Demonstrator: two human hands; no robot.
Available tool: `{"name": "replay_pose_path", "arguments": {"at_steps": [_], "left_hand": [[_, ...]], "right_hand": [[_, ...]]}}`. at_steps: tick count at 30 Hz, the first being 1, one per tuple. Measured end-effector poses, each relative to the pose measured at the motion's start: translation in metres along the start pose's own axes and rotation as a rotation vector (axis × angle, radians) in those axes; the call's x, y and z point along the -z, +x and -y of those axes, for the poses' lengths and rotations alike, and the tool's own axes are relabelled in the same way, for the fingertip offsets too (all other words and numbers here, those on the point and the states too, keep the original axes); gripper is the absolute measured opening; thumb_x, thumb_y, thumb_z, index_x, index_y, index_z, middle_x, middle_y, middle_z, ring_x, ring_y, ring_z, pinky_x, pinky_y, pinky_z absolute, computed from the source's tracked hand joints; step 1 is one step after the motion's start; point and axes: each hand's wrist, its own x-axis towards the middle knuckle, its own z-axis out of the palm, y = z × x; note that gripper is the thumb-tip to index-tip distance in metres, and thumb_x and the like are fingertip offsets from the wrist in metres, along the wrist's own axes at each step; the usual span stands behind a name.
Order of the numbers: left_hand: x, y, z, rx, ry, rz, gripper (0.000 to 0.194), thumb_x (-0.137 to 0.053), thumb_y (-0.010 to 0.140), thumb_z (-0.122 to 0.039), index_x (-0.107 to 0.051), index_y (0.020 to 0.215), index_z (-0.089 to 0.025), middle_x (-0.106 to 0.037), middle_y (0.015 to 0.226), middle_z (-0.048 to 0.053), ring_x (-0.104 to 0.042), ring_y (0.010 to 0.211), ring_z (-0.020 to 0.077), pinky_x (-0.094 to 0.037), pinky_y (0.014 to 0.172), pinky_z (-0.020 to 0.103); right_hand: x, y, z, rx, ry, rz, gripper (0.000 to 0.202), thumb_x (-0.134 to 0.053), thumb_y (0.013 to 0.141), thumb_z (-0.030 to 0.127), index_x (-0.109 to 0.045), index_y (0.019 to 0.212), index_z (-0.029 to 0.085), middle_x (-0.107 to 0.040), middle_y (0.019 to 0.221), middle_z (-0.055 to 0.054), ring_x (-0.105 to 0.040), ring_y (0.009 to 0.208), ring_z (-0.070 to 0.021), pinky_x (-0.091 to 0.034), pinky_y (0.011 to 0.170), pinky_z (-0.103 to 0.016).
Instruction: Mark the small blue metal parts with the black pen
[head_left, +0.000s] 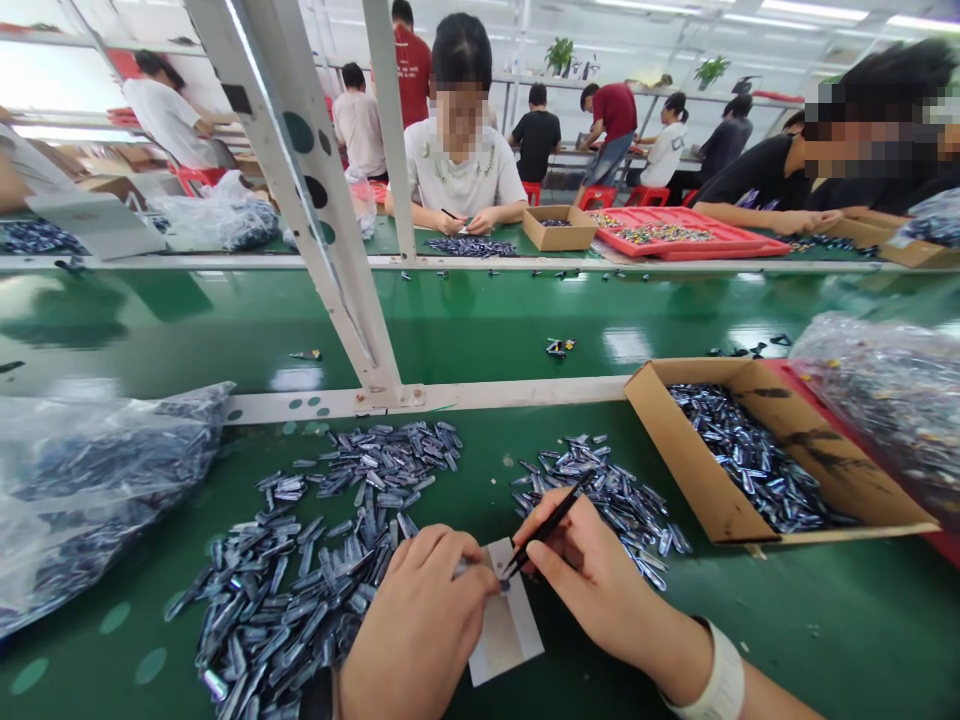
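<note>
My right hand (581, 565) is closed on a pair of black tweezers (551, 522), whose tips point down and left. Just at the tips is a small dark piece (504, 584), too small to name. My left hand (431, 610) has its fingers curled in beside the tips, and what they pinch is mostly hidden. Under both hands a white card (506, 640) lies on the green table. A large heap of small dark translucent plastic pieces (285, 600) spreads to the left of and behind my left hand. Behind my right hand lies a smaller pile of similar pieces (600, 490).
To the right stands a cardboard box (675, 470) of shiny dark pieces, beside a filled plastic bag (892, 400). Another full bag (97, 490) lies left. A white metal post (322, 230) rises from the rail before a green belt (480, 320). Across it, a person (465, 170) works.
</note>
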Motion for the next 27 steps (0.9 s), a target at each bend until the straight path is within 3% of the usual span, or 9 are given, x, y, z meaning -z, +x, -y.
{"name": "replay_pose_path", "arguments": {"at_steps": [8, 12, 14, 18, 21, 24, 27], "left_hand": [[-0.005, -0.002, -0.002, -0.003, 0.009, 0.036, 0.033, -0.055, 0.078, 0.002, -0.067, 0.090, -0.027, -0.065, 0.104, -0.001, -0.058, 0.102, 0.0223, -0.051, 0.087, 0.039], [-0.004, -0.004, 0.000, -0.032, -0.058, -0.004, 0.032, -0.054, 0.081, -0.002, -0.067, 0.093, -0.029, -0.065, 0.105, -0.001, -0.058, 0.101, 0.0208, -0.051, 0.087, 0.036], [-0.001, -0.003, 0.007, -0.021, -0.045, -0.083, 0.026, -0.053, 0.086, -0.009, -0.068, 0.095, -0.028, -0.066, 0.100, 0.001, -0.059, 0.097, 0.0207, -0.051, 0.085, 0.037], [0.011, 0.003, 0.032, 0.133, 0.168, -0.297, 0.025, -0.048, 0.091, -0.017, -0.071, 0.098, -0.022, -0.069, 0.095, 0.005, -0.062, 0.091, 0.0244, -0.051, 0.080, 0.042], [0.018, 0.005, 0.048, 0.259, 0.319, -0.365, 0.022, -0.052, 0.090, -0.022, -0.074, 0.092, -0.024, -0.070, 0.095, 0.005, -0.062, 0.093, 0.0266, -0.050, 0.078, 0.042], [0.019, 0.006, 0.052, 0.285, 0.374, -0.343, 0.021, -0.056, 0.089, -0.023, -0.076, 0.084, -0.026, -0.071, 0.095, 0.004, -0.063, 0.093, 0.0266, -0.050, 0.078, 0.041], [0.018, 0.006, 0.049, 0.252, 0.406, -0.334, 0.023, -0.056, 0.089, -0.021, -0.076, 0.080, -0.027, -0.071, 0.096, 0.003, -0.062, 0.094, 0.0265, -0.050, 0.078, 0.041]], "right_hand": [[-0.002, -0.001, -0.002, -0.002, 0.014, -0.011, 0.004, -0.053, 0.096, 0.023, -0.050, 0.099, 0.025, -0.063, 0.092, -0.003, -0.065, 0.082, -0.0193, -0.056, 0.074, -0.034], [-0.004, 0.000, -0.004, 0.001, 0.057, -0.038, 0.006, -0.054, 0.096, 0.030, -0.051, 0.098, 0.025, -0.064, 0.090, -0.004, -0.067, 0.079, -0.0203, -0.058, 0.073, -0.035], [-0.002, 0.003, -0.006, 0.013, 0.096, -0.125, 0.014, -0.055, 0.096, 0.038, -0.051, 0.097, 0.025, -0.065, 0.089, -0.004, -0.068, 0.077, -0.0200, -0.059, 0.072, -0.036], [0.010, 0.010, -0.008, 0.068, 0.105, -0.449, 0.028, -0.063, 0.089, 0.049, -0.051, 0.096, 0.025, -0.066, 0.090, -0.004, -0.070, 0.072, -0.0186, -0.061, 0.070, -0.036], [0.017, 0.013, -0.007, 0.108, 0.095, -0.552, 0.031, -0.067, 0.086, 0.051, -0.052, 0.097, 0.026, -0.066, 0.093, -0.004, -0.070, 0.073, -0.0182, -0.062, 0.070, -0.035], [0.014, 0.012, -0.006, 0.103, 0.127, -0.488, 0.030, -0.066, 0.087, 0.051, -0.053, 0.098, 0.026, -0.067, 0.093, -0.004, -0.070, 0.076, -0.0185, -0.062, 0.072, -0.035], [0.007, 0.008, -0.004, 0.057, 0.173, -0.322, 0.030, -0.064, 0.088, 0.051, -0.053, 0.099, 0.025, -0.068, 0.092, -0.005, -0.070, 0.078, -0.0193, -0.062, 0.074, -0.037]]}}
